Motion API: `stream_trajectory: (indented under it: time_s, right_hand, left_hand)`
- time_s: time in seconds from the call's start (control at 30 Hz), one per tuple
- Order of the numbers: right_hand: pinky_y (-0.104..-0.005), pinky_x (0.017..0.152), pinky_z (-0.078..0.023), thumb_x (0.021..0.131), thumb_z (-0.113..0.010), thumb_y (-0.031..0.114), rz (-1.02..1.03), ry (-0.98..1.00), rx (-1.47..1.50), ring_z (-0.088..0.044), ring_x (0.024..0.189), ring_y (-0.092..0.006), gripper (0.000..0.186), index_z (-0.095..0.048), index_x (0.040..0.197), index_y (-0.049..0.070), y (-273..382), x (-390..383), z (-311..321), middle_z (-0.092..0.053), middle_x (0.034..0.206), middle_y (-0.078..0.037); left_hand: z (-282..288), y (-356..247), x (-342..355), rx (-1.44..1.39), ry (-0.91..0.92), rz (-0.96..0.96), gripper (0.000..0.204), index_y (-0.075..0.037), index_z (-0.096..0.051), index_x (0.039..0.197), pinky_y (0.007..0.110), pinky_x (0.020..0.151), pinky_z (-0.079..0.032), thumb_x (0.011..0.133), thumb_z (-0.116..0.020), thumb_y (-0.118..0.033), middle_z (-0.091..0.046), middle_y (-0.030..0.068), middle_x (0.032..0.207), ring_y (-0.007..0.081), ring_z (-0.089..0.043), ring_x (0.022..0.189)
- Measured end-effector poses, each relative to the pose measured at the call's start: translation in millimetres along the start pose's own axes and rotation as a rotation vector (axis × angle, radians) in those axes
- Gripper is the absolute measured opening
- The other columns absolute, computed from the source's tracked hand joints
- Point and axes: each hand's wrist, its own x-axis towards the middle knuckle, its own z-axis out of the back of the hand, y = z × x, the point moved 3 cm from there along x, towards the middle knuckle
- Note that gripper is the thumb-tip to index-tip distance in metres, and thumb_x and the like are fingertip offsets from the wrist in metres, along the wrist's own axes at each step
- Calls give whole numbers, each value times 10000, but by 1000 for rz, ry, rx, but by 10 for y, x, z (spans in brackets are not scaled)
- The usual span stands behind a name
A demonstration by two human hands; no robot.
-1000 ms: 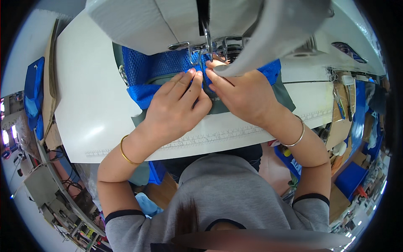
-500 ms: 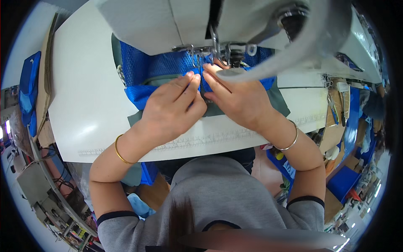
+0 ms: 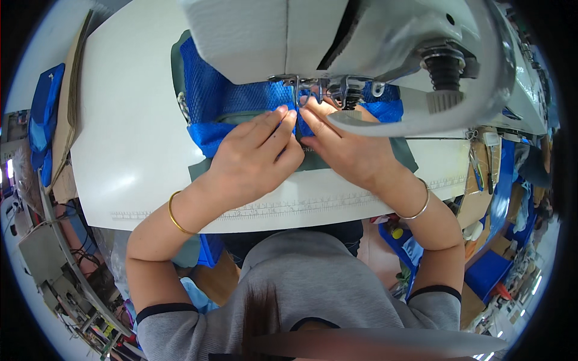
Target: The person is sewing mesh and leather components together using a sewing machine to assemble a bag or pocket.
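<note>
A blue mesh fabric piece point(image 3: 244, 96) with smooth blue edging lies over a dark grey-green fabric point(image 3: 200, 169) under the head of a sewing machine point(image 3: 241, 42). Just left of the presser foot point(image 3: 308, 96), my left hand point(image 3: 256, 150) is closed, its fingertips pinching the blue mesh fabric. My right hand point(image 3: 355, 147) grips the same fabric on the other side, fingers reaching up beside the presser foot and thumb toward the left hand. Some right fingertips are hidden behind the machine's parts. The two hands nearly meet at the blue strip between them.
A white sewing table point(image 3: 120, 138) has a printed ruler strip point(image 3: 271, 207) along its front edge. At the right, scissors and tools lie on a cardboard piece point(image 3: 472, 204). Blue fabric point(image 3: 45, 114) hangs at the far left. A curved pale guard point(image 3: 481, 90) arches near the right hand.
The machine head and fabric appear shifted right in the picture, as the view has moved slightly. Both hands keep their hold on the fabric beside the presser foot.
</note>
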Motion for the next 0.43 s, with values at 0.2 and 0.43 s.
stream_trajectory:
  time_s: [0.2,0.43]
  right_hand:
    - [-417,907,-567,808,-811,186,32,-52,32,-636,1134,-301,265,-716,1030,76,-41,73,18,-671,1090,-56]
    - [-400,865,-556,822,-791,195,24,-89,-65,-628,1022,-282,236,-752,1039,112,-67,126,-42,-648,991,-41]
  left_hand:
    - [-24,34,33,25,-3,17,179,-20,-601,863,418,885,-634,754,-729,-80,-714,218,1086,336,-735,1057]
    - [-79,176,35,-2,16,45,169,-51,-620,874,416,938,-609,742,-724,-67,-726,179,1132,345,-727,1087]
